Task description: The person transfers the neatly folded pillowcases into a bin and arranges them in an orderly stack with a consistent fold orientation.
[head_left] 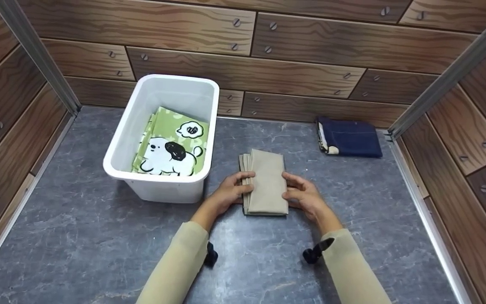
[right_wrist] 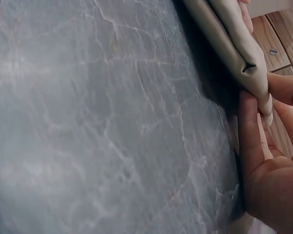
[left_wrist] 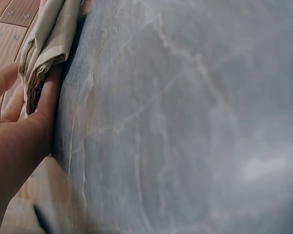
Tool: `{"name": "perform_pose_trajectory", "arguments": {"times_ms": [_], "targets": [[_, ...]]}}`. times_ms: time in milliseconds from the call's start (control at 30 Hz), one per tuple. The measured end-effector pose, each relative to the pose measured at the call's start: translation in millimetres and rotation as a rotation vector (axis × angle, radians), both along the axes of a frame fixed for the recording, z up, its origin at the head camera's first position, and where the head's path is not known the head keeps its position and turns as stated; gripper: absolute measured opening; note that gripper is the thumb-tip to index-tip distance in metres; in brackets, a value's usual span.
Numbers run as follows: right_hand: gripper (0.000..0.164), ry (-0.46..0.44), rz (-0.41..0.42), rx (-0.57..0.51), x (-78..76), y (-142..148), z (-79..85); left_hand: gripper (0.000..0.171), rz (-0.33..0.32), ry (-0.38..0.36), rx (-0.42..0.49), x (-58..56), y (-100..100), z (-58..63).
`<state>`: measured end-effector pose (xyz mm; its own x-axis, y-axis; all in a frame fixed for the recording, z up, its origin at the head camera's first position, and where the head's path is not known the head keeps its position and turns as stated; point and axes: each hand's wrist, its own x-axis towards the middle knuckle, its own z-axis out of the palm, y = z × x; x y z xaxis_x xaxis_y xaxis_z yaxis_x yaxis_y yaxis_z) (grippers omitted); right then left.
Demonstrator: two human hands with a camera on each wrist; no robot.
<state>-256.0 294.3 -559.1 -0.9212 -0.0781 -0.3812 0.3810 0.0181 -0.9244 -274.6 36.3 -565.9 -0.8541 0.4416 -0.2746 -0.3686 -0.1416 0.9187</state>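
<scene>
At the left of the tabletop (head_left: 260,261), a white bin (head_left: 163,179) holds a folded green cloth (head_left: 169,145) printed with a white dog. Next comes the left hand (head_left: 228,192), its fingers pinching the left edge of a folded beige cloth (head_left: 268,181). This beige cloth is at the middle of the tabletop, right of the bin, its long axis running away from the person, with one short end toward the wooden-plank wall (head_left: 298,38) and the other toward the person. It is plain and narrow, with a smooth top and several layers fanned along its left side. The left wrist view shows what the head view hides: a finger tucked beneath the bunched layers, between cloth and tabletop. The right hand (head_left: 306,196) pinches the opposite long edge; the right wrist view alone shows a finger under that side and thick, rounded folds with a small dark gap. Farther right and back, a folded navy cloth (head_left: 352,137) lies near the wall, well apart from the hands.
</scene>
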Motion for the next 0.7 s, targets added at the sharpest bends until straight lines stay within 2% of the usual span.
{"name": "perform_pose_trajectory", "arguments": {"times_ms": [300, 700], "targets": [[0.073, 0.039, 0.001, -0.004, 4.0, -1.1, -2.0, 0.05, 0.007, -0.008, 0.013, 0.8, -0.2, -1.0], [0.072, 0.089, 0.018, 0.007, 8.6, 0.9, -4.3, 0.055, 0.007, 0.033, 0.018, 1.1, 2.6, -3.8]]}}
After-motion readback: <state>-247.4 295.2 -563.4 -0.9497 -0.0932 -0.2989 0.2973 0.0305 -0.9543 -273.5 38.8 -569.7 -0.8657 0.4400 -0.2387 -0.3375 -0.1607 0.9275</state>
